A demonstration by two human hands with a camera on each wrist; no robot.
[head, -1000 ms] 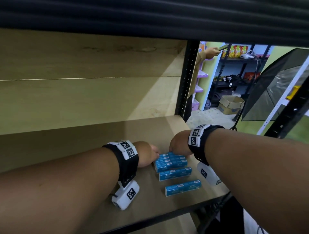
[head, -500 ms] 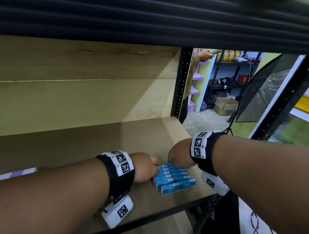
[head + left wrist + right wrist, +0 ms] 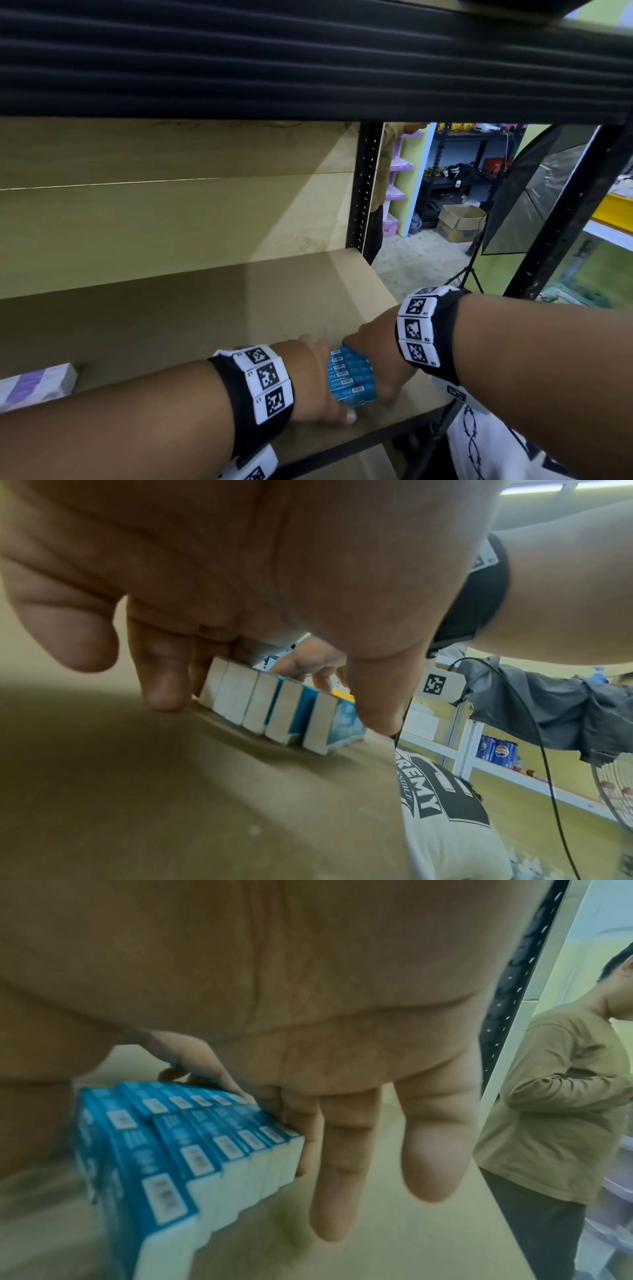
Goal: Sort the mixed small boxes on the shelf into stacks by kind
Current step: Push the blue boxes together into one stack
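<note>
The left hand presses against the 9 o'clock ends of the slim blue cardboard boxes with white end flaps. Its fingers point down, fairly straight, tips touching the brown wooden shelf board, and its thumb lies at the row's 6 o'clock side. The right hand covers the 3 o'clock ends, its fingers extended and only loosely bent against the white flaps; neither hand wraps around the boxes.

The boxes stand on edge, packed side by side in one row. The left wrist view shows five or six white ends; the exact count is unclear.

One purple-and-white box lies well apart at 9 o'clock.

The row sits near the shelf's front edge and close to its 3 o'clock end. Bare board stretches toward 12 o'clock up to the pale wooden back panel.
</note>
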